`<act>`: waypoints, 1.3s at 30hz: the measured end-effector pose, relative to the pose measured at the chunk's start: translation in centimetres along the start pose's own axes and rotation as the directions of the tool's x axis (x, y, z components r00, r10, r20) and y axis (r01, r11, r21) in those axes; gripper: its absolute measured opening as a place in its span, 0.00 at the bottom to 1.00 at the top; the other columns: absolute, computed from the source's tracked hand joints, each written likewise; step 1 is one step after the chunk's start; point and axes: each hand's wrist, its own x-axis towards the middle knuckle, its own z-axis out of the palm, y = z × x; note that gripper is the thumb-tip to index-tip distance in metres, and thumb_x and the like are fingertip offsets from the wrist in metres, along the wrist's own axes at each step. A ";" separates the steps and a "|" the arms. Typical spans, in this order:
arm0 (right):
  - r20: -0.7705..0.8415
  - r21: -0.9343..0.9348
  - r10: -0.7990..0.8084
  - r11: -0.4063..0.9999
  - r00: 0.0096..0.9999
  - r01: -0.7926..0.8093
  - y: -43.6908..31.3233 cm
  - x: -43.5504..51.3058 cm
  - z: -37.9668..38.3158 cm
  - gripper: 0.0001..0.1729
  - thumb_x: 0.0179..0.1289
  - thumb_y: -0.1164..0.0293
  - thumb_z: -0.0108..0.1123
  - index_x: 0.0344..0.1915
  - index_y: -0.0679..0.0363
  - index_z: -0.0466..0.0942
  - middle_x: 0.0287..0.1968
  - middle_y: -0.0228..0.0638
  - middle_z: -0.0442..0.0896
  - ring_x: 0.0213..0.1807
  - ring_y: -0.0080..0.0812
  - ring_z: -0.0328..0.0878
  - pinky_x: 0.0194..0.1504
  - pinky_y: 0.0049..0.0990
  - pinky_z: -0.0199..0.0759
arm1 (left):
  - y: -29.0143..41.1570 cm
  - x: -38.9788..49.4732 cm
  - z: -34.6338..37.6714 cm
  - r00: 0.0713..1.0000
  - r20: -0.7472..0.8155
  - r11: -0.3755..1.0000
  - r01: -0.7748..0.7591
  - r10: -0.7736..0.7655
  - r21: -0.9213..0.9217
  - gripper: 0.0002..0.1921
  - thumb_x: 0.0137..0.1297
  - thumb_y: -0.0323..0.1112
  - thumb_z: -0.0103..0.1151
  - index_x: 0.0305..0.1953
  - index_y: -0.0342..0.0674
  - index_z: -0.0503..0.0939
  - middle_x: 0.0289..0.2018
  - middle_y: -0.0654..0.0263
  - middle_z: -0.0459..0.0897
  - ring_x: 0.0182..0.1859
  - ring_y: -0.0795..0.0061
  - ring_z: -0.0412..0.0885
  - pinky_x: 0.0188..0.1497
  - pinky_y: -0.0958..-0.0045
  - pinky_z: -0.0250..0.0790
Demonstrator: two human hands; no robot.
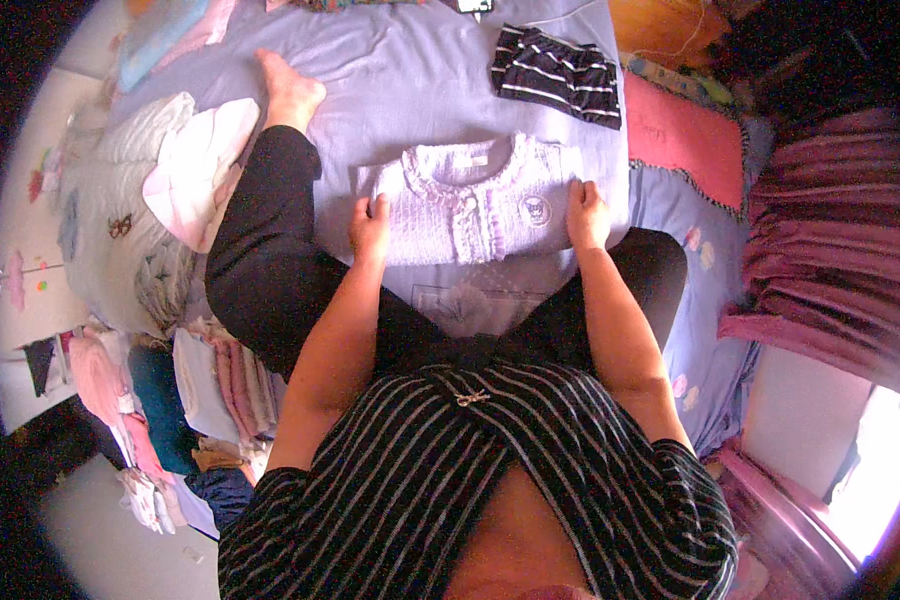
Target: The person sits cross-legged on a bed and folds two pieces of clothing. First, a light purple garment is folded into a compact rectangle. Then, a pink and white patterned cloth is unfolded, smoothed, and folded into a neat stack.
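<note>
A folded pale lilac garment [435, 217] with a ruffled round neckline, a ruffled front placket and a small round embroidered patch lies in front of me. My left hand [370, 229] grips its side edge at the left of the picture, thumb on top. At the opposite side edge, below the patch's level, my right hand [589, 216] pinches the cloth the same way. The garment's neckline points away from me. Beyond it, to the upper right, a folded black garment with white stripes [559, 75] rests on the lavender bedsheet [405, 82].
White and pale pink clothing [199, 172] is heaped at the left, beside my bent leg. Stacked folded clothes [225, 382] stand lower left. A red cloth [682, 142] lies at the right, near a maroon curtain [832, 225]. A phone [475, 5] is at the top edge.
</note>
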 end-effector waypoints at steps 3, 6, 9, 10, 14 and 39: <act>0.033 -0.053 0.039 0.998 0.999 -0.037 -0.1 0.5 0.2 0.20 0.69 0.53 0.48 0.37 0.60 0.75 0.35 0.56 0.82 0.40 0.61 0.79 0.43 0.52 0.71 | -0.2 0.0 -0.1 0.999 -0.007 0.999 0.040 -0.040 0.026 0.28 0.63 0.59 0.57 0.49 0.37 0.78 0.44 0.51 0.83 0.47 0.55 0.80 0.49 0.59 0.70; -0.113 -0.141 -0.129 0.984 0.985 0.113 0.2 0.6 0.3 0.19 0.67 0.55 0.51 0.35 0.61 0.77 0.36 0.52 0.81 0.41 0.58 0.77 0.45 0.48 0.70 | -0.5 0.2 -0.6 0.994 -0.059 0.980 -0.074 0.087 0.185 0.28 0.62 0.60 0.58 0.49 0.38 0.79 0.45 0.51 0.83 0.48 0.54 0.80 0.50 0.58 0.70; -0.218 -0.188 -0.264 0.956 0.939 0.225 0.6 0.3 0.1 0.20 0.65 0.54 0.55 0.37 0.61 0.78 0.38 0.51 0.80 0.44 0.56 0.76 0.47 0.46 0.69 | -0.6 0.4 -1.6 0.980 -0.068 0.920 -0.150 0.186 0.362 0.28 0.60 0.60 0.60 0.48 0.40 0.81 0.47 0.51 0.82 0.49 0.52 0.79 0.53 0.59 0.70; -0.152 -0.125 -0.197 0.976 0.969 0.178 0.6 0.3 0.0 0.20 0.64 0.54 0.56 0.38 0.61 0.78 0.38 0.52 0.79 0.43 0.56 0.76 0.47 0.46 0.69 | -0.5 0.6 -1.9 0.992 -0.040 0.950 -0.107 0.124 0.294 0.28 0.59 0.60 0.61 0.48 0.41 0.81 0.47 0.51 0.82 0.50 0.52 0.79 0.54 0.60 0.69; -0.040 -0.049 -0.116 0.992 0.992 0.114 0.0 0.5 -0.8 0.21 0.64 0.52 0.58 0.39 0.62 0.77 0.37 0.54 0.79 0.42 0.57 0.76 0.45 0.46 0.69 | 1.3 0.5 -2.3 0.990 0.123 0.997 0.074 -0.071 -0.017 0.29 0.57 0.55 0.66 0.53 0.42 0.79 0.49 0.55 0.82 0.51 0.60 0.79 0.55 0.65 0.69; 0.169 -0.311 -0.577 0.738 0.799 0.598 -8.9 -3.5 0.3 0.32 0.66 0.55 0.53 0.69 0.43 0.63 0.74 0.36 0.57 0.75 0.44 0.51 0.72 0.56 0.35 | 7.9 -3.6 2.0 0.702 0.191 0.550 -0.672 0.686 0.496 0.27 0.67 0.49 0.54 0.66 0.55 0.68 0.69 0.60 0.62 0.72 0.50 0.55 0.68 0.33 0.45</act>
